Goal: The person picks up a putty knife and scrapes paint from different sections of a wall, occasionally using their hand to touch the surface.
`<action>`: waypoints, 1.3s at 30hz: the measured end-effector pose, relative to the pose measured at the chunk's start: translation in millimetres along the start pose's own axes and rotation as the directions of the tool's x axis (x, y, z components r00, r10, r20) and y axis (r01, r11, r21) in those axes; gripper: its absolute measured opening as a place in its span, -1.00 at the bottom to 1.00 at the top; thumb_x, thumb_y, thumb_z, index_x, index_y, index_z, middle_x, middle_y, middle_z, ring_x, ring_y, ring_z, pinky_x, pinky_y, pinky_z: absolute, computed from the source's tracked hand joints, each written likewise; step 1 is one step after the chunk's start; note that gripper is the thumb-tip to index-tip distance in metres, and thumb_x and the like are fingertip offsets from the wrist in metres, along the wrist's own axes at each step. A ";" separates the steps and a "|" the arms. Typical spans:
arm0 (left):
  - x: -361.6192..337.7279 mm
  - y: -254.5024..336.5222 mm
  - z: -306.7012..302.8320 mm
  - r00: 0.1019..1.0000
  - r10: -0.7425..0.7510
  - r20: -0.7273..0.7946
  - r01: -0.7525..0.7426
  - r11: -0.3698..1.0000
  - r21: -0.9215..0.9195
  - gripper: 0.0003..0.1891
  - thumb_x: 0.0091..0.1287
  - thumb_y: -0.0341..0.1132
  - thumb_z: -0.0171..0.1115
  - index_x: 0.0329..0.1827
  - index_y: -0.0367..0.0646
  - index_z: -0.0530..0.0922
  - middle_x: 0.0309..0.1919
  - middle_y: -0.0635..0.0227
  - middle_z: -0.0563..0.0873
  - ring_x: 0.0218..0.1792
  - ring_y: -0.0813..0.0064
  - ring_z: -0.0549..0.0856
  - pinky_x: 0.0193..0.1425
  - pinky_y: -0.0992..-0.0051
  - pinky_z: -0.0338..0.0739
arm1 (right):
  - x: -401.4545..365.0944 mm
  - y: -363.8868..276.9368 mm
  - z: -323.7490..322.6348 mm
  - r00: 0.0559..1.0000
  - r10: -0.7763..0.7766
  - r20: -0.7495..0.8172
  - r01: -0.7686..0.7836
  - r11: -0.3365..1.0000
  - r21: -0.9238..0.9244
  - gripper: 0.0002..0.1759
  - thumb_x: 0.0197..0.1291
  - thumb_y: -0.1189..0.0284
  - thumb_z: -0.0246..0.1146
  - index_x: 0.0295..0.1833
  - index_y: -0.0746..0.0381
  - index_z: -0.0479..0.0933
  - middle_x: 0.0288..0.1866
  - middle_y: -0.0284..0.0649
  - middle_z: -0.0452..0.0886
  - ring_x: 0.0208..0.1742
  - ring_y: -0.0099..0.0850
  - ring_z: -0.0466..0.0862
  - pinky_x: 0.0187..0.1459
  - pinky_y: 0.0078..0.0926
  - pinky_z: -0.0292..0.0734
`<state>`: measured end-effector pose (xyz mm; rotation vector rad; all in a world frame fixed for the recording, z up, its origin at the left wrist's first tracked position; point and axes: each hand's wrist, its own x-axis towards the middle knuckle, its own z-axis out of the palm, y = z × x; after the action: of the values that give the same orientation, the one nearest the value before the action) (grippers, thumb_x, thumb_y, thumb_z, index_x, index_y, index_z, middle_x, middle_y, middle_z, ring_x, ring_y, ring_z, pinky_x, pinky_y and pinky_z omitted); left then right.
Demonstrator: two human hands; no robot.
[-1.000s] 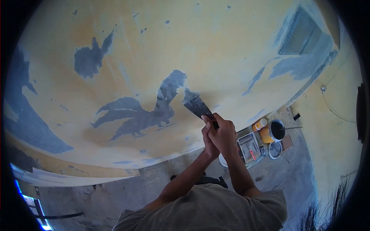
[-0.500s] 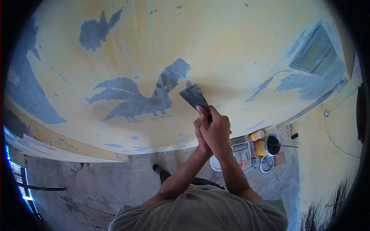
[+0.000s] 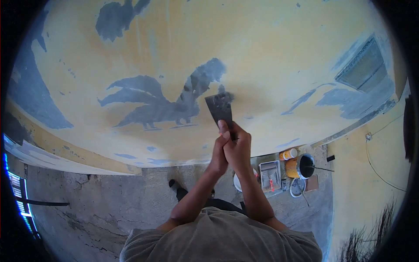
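Note:
A wide, dark-bladed scraper points up at the yellow wall, its blade edge at or close to the surface beside a bare grey patch. My right hand is closed around the scraper's handle, which the fingers mostly hide. Pressed against it, my left hand is also closed on the handle, its thumb up near the base of the blade. Grey spots show around the blade's upper right corner.
On the concrete floor at right stand a black-and-orange bucket, a small orange-and-white tub, a paint tray with a red-handled tool, and a round container. A framed panel is set in the wall.
The view has shifted. Both hands and the scraper have swung slightly, so the blade now stands more upright against the wall. Both hands keep their hold.

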<state>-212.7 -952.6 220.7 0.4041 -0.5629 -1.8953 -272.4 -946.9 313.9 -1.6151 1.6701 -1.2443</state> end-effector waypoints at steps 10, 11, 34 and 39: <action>-91.0 75.2 -4.6 0.935 0.128 -0.330 0.060 0.861 0.506 -0.69 0.58 -0.16 -0.08 0.25 -0.11 0.31 -0.59 0.44 0.52 -0.81 0.70 0.37 -0.80 0.65 0.18 | -31.7 2.3 52.0 0.961 0.063 0.271 -0.274 0.393 0.878 -0.81 0.45 0.34 0.14 -0.09 0.25 0.54 -0.28 -0.39 0.64 -0.25 -0.66 0.59 -0.20 -0.70 0.44; -95.4 85.7 -5.3 0.945 0.087 -0.314 0.106 0.829 0.549 -0.68 0.59 -0.17 -0.10 0.28 -0.11 0.29 -0.59 0.45 0.50 -0.80 0.71 0.37 -0.80 0.65 0.18 | -25.6 0.9 67.0 0.963 0.202 0.178 -0.242 0.362 0.900 -0.73 0.49 0.26 0.07 -0.13 0.25 0.50 -0.35 -0.30 0.64 -0.32 -0.54 0.64 -0.28 -0.61 0.52; -91.0 201.5 -18.7 0.996 0.044 0.074 -0.080 0.141 0.987 -0.50 0.49 -0.39 0.00 0.46 -0.18 0.16 -0.01 -0.17 0.67 0.00 -0.11 0.70 -0.02 0.19 0.62 | -4.6 -76.3 139.7 0.920 0.389 -0.055 0.016 0.101 0.995 -0.40 0.46 0.03 0.06 -0.63 0.15 0.31 -0.79 -0.22 0.40 -0.86 -0.41 0.39 -0.82 -0.49 0.23; -96.7 207.7 -19.2 0.999 0.032 0.010 -0.013 0.093 0.996 -0.51 0.49 -0.36 0.00 0.46 -0.16 0.18 -0.02 -0.16 0.67 0.00 -0.11 0.70 -0.02 0.20 0.62 | -12.1 -73.0 152.5 0.911 0.411 0.013 -0.034 0.045 0.998 -0.39 0.44 0.00 0.07 -0.58 0.20 0.35 -0.76 -0.18 0.46 -0.84 -0.39 0.43 -0.79 -0.46 0.28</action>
<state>-7.1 -933.3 321.9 1.2939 -1.8863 -1.1166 -104.4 -966.6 304.0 -0.2163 0.6018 -1.8386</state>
